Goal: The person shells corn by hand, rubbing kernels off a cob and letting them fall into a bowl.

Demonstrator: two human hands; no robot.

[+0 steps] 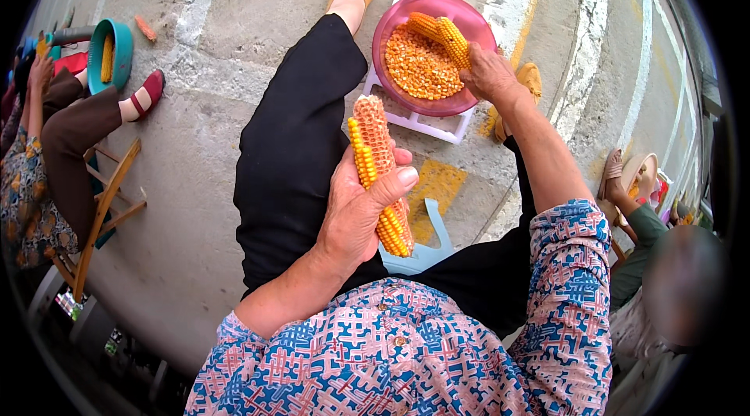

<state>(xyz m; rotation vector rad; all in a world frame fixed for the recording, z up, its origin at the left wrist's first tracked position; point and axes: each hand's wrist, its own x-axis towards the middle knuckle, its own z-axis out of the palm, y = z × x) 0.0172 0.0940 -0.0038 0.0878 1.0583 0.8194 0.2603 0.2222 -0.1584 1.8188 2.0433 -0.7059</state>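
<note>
Left hand [348, 209] closed round a part-stripped cob [376, 125] above the lap [480, 271]; right hand [491, 74], at the pink basin [470, 19], grips one end of a full ear [452, 39], second ear [422, 23] beside it, over loose kernels [418, 71].

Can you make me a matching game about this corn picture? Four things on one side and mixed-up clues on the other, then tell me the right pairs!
Things:
1. Left hand
2. Right hand
3. Pink bowl
4. Teal basin

Clues:
A. Touches the end of a yellow ear of corn
B. Is over on the picture's left, near a red shoe
C. Holds a partly bare cob
D. Has lots of loose kernels inside

Right pairs: 1-C, 2-A, 3-D, 4-B
</note>
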